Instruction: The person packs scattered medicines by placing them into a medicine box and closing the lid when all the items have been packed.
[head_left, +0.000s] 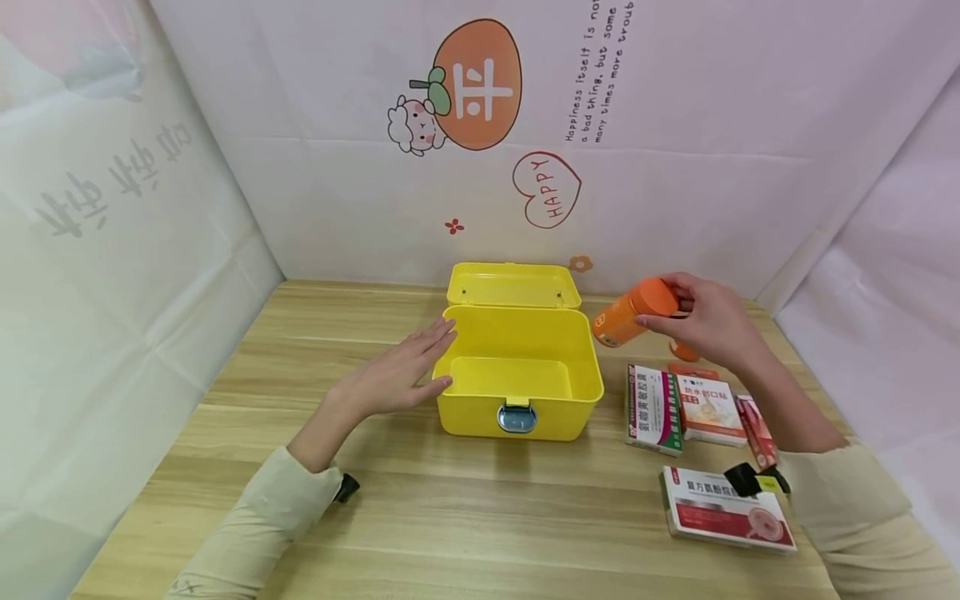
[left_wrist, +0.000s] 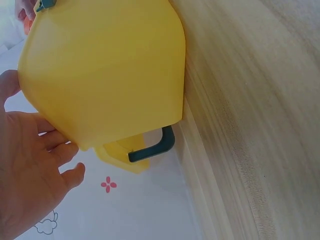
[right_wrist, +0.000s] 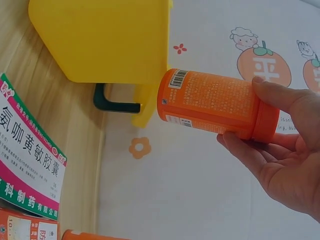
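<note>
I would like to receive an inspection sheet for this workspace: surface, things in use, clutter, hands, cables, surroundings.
Surface: wood-grain tabletop.
Things in use: yellow box with its lid open; orange bottle, held tilted to the box's right.
Clutter: several cartons lying right of the box; a second orange item, mostly hidden behind the right hand.
Hands: right hand grips the bottle near its cap; left hand is at the box's left rim, fingers extended.
Cables: nothing seen.
Surroundings: pale backdrop with printed cartoons and lettering.
</note>
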